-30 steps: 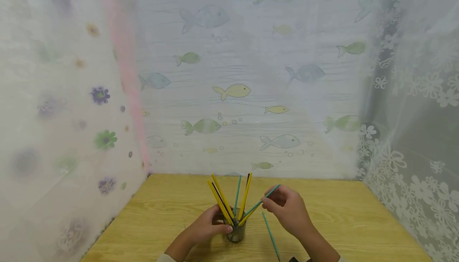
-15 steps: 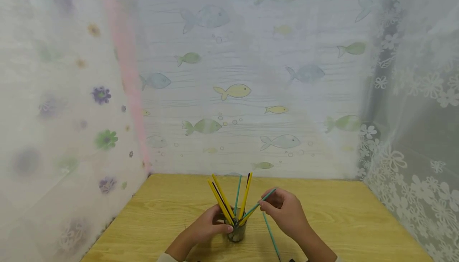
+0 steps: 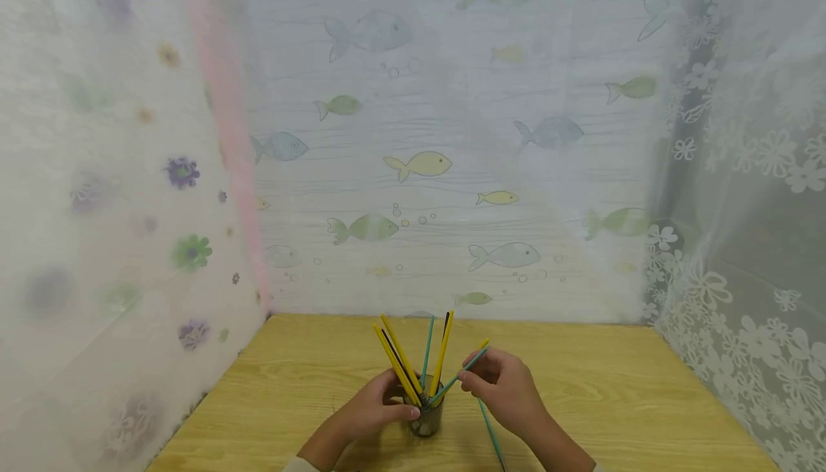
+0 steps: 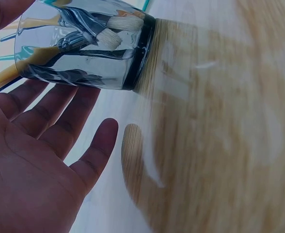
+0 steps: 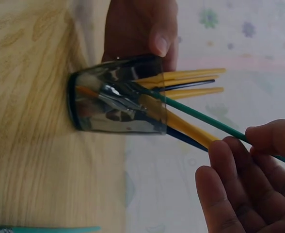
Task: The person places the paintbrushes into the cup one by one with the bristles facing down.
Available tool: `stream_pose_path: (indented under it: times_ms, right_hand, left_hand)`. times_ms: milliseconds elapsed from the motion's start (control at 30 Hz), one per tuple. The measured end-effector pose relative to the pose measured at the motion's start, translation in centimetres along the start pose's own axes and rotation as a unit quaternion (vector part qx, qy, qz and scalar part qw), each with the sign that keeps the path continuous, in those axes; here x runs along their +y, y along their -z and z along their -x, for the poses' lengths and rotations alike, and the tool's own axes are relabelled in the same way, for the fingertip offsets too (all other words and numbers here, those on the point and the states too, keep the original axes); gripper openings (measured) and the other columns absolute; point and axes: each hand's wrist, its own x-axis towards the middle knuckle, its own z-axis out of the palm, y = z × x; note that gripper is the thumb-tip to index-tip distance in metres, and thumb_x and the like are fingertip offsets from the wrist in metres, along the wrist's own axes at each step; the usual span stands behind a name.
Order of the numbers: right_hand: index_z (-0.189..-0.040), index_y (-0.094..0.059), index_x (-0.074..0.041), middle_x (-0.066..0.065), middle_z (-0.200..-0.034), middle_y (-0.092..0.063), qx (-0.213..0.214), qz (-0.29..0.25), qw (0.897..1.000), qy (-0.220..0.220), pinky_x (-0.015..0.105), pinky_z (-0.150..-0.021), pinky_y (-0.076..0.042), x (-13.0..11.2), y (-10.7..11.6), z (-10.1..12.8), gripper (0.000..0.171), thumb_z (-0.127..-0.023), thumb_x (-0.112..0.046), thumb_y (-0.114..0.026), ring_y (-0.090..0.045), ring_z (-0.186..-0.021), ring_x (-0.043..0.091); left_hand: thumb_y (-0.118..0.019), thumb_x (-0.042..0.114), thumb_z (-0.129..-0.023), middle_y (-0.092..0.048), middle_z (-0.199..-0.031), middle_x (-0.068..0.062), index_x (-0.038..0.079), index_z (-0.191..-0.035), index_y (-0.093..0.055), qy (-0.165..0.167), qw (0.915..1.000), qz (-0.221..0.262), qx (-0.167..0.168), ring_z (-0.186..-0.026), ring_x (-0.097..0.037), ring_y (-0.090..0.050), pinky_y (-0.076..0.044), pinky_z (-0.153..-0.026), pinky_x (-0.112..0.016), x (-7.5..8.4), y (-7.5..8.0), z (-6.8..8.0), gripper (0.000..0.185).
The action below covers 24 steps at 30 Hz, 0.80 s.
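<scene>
My left hand [image 3: 371, 409] holds a smoky clear glass [image 3: 424, 427] around its upper part, thumb in front and fingers behind. Several paintbrushes lean in the glass bristles down, with yellow handles [image 3: 395, 366], dark ones, and an upright green one [image 3: 429, 350]. Pale bristles [image 4: 108, 40] show through the wall in the left wrist view. My right hand [image 3: 506, 392] pinches a green paintbrush [image 5: 200, 114] between thumb and fingers. This brush slants down with its lower end inside the glass. Beside it, a yellow handle [image 5: 193, 125] touches or nearly touches my right fingertips.
Another green paintbrush [image 3: 492, 432] lies on the wood-grain table [image 3: 310, 364], right of the glass and partly behind my right hand. Fish-printed sheeting [image 3: 419, 242] hangs behind the table, with flowered sheets on both sides.
My right hand has moved left and slightly down toward the glass, and the pinched green paintbrush has sunk lower into it. The left hand and glass have stayed put.
</scene>
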Motion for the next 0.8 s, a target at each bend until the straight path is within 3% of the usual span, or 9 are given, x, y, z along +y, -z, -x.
stream_pose_path:
  times_ms: [167, 533, 800]
  right_hand:
    - [-0.104, -0.070, -0.006, 0.004, -0.089, -0.075, 0.000, 0.010, 1.000, -0.002, 0.027, -0.068, -0.059, 0.34, -0.17, -0.08, 0.018, -0.095, -0.021, -0.076, -0.073, -0.076, 0.017]
    - [-0.105, -0.068, -0.006, 0.003, -0.089, -0.076, 0.002, -0.002, 1.000, -0.016, 0.027, -0.067, -0.059, 0.55, -0.19, -0.12, 0.022, -0.094, -0.023, -0.078, -0.075, -0.082, 0.032]
    - [-0.108, -0.066, -0.004, 0.004, -0.089, -0.077, 0.001, -0.014, 1.000, -0.025, 0.030, -0.069, -0.061, 0.40, -0.22, -0.21, 0.027, -0.094, -0.023, -0.078, -0.075, -0.083, 0.031]
  left_hand:
    - [-0.074, 0.023, -0.097, -0.062, -0.134, -0.012, 0.011, -0.142, -0.054, -0.001, 1.0000, -0.001, -0.002, -0.125, -0.029, -0.062, -0.053, -0.098, -0.025, -0.09, 0.02, -0.01, 0.051]
    - [-0.074, 0.023, -0.097, -0.062, -0.135, -0.011, 0.011, -0.142, -0.054, 0.007, 0.9999, 0.007, -0.003, -0.125, -0.028, -0.062, -0.053, -0.098, -0.026, -0.18, -0.02, -0.03, 0.051]
    - [-0.074, 0.023, -0.098, -0.062, -0.135, -0.010, 0.012, -0.142, -0.054, 0.011, 0.9999, 0.008, -0.002, -0.125, -0.027, -0.062, -0.053, -0.101, -0.032, 0.01, 0.04, -0.08, 0.050]
